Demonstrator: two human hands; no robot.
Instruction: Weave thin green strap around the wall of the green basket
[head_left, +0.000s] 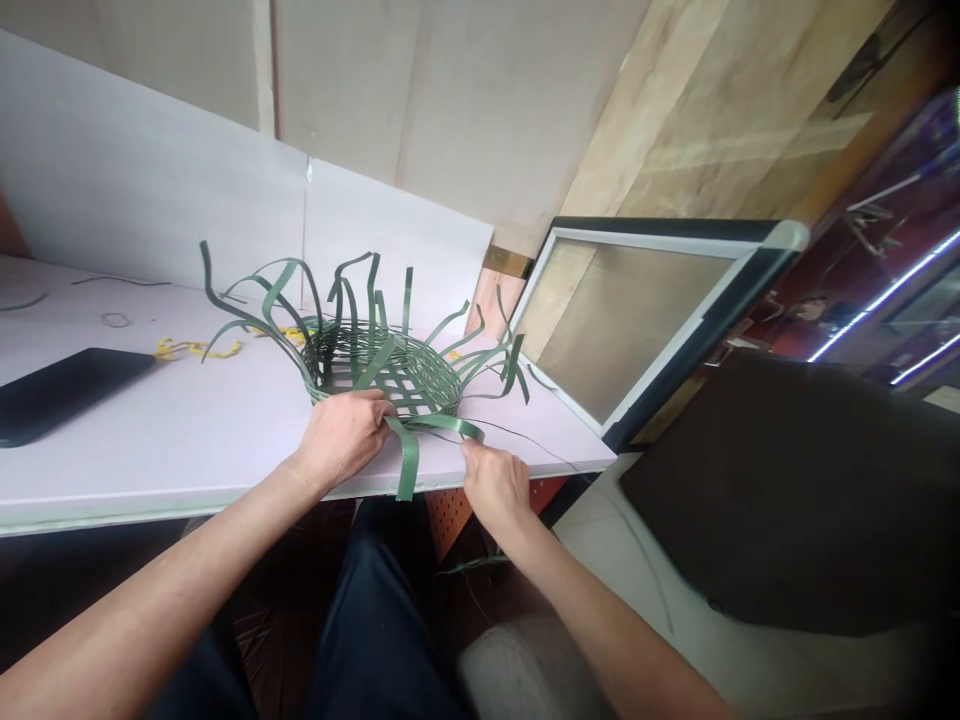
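Note:
A half-woven green basket sits near the front edge of the table, its loose strips sticking up and outward all round. My left hand is closed on the near side of its rim, fingers curled over the weave. One wide green strip hangs down over the table edge beside that hand. To the right, my right hand pinches the end of another green strip that runs out from the basket's near wall. A thin dark strand trails away across the table behind the right hand.
On the left of the pale table lies a black phone-like slab, with yellow twisted cord next to it. A framed panel leans at the right. A dark brown seat or cover stands beyond the table's right end.

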